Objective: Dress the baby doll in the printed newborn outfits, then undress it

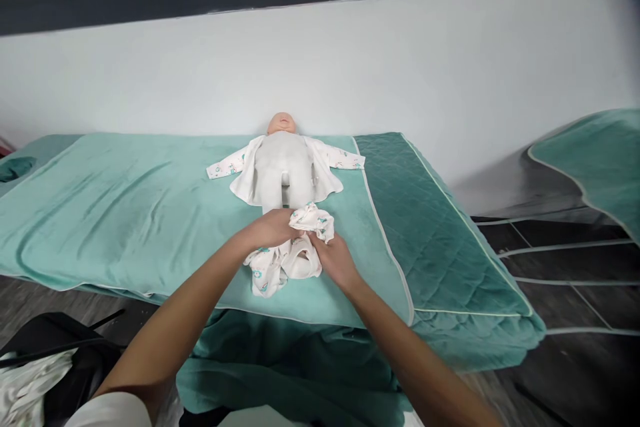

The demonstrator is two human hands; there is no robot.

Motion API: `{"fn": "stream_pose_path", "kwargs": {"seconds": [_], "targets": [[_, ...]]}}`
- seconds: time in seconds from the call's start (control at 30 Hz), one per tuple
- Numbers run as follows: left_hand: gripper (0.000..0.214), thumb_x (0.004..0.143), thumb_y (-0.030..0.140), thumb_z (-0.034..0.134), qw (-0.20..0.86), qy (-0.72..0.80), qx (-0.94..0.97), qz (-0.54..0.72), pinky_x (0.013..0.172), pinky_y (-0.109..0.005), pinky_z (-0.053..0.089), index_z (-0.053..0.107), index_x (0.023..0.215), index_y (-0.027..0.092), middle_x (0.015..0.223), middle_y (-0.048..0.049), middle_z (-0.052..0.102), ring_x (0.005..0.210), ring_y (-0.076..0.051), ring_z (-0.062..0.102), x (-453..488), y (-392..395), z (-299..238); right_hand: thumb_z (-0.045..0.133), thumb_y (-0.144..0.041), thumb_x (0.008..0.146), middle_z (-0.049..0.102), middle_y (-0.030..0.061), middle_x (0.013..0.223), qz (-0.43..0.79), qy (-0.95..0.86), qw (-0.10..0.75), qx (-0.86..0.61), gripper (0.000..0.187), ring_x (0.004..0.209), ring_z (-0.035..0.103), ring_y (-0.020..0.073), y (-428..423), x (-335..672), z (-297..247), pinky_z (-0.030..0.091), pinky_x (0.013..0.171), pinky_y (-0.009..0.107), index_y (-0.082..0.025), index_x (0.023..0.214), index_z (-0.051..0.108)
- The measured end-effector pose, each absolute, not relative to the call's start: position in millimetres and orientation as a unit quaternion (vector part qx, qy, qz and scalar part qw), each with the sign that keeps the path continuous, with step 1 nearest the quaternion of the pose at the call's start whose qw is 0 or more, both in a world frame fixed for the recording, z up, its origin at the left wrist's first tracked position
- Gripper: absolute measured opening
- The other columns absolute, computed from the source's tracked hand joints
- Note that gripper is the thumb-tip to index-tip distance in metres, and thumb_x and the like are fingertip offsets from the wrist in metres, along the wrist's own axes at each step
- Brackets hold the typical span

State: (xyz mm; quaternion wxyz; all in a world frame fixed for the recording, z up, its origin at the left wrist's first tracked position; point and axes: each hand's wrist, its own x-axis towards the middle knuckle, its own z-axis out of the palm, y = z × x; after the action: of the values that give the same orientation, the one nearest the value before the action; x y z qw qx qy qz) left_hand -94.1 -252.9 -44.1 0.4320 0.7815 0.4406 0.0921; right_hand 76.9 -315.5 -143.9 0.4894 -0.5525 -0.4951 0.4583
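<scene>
A baby doll (285, 157) lies on its back on the green bed cover, head toward the wall. It wears an open white baby top (325, 173) with printed sleeves spread to both sides. At the doll's feet, white printed baby pants (270, 273) are bunched up. My left hand (275, 227) is closed on the bunched cloth close to the doll's lower leg. My right hand (337, 260) pinches the same pants from the right side. The cloth and my hands hide the doll's feet.
The green cover (125, 213) spreads over a bed with a darker quilted cover (420, 227) at right. A white wall (320, 67) stands behind. At lower left is a black chair (55, 333) beside white cloth (35, 383). Another bed frame (570, 248) stands right.
</scene>
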Motion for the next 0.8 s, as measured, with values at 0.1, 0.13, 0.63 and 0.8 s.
{"fn": "stream_pose_path", "kwargs": {"seconds": [0.1,0.13,0.63,0.8], "targets": [[0.036,0.081,0.043,0.069,0.558,0.399,0.717,0.125,0.089,-0.035,0.050,0.072,0.111,0.022,0.117,-0.0071,0.075,0.109,-0.029,0.068,-102.9,-253.3,-39.4,0.064,-0.053,0.087,0.071,0.0091,0.128,0.475,-0.463,0.530,-0.528,0.044,0.124,0.062,0.0303,-312.0,78.0,-143.3,0.044,0.112,0.048,-0.022,0.119,0.070],[0.040,0.080,0.045,0.072,0.598,0.384,0.692,0.127,0.089,-0.035,0.051,0.072,0.113,0.022,0.119,-0.0071,0.075,0.110,-0.029,0.068,-106.0,-253.1,-37.2,0.065,-0.052,0.087,0.071,0.0090,0.127,0.474,-0.456,0.546,-0.519,0.044,0.123,0.063,0.0294,-310.0,78.5,-142.3,0.043,0.112,0.047,-0.022,0.118,0.070],[0.030,0.072,0.024,0.070,0.529,0.450,0.682,0.228,0.080,-0.031,0.046,0.066,0.101,0.016,0.099,-0.0031,0.068,0.092,-0.021,0.062,-96.1,-229.8,-18.2,0.069,-0.039,0.079,0.073,0.0041,0.095,0.382,-0.441,0.663,-0.470,0.025,0.093,0.066,0.0222,-250.0,84.1,-150.9,0.051,0.091,0.038,-0.021,0.095,0.062],[0.016,0.074,0.026,0.066,0.412,0.486,0.712,0.295,0.076,-0.028,0.040,0.058,0.087,0.018,0.085,0.0017,0.060,0.084,-0.017,0.054,-87.7,-216.4,-29.6,0.063,-0.039,0.081,0.068,0.0016,0.089,0.351,-0.484,0.636,-0.488,0.019,0.088,0.061,0.0199,-225.5,90.4,-144.7,0.051,0.085,0.034,-0.022,0.088,0.057]]}}
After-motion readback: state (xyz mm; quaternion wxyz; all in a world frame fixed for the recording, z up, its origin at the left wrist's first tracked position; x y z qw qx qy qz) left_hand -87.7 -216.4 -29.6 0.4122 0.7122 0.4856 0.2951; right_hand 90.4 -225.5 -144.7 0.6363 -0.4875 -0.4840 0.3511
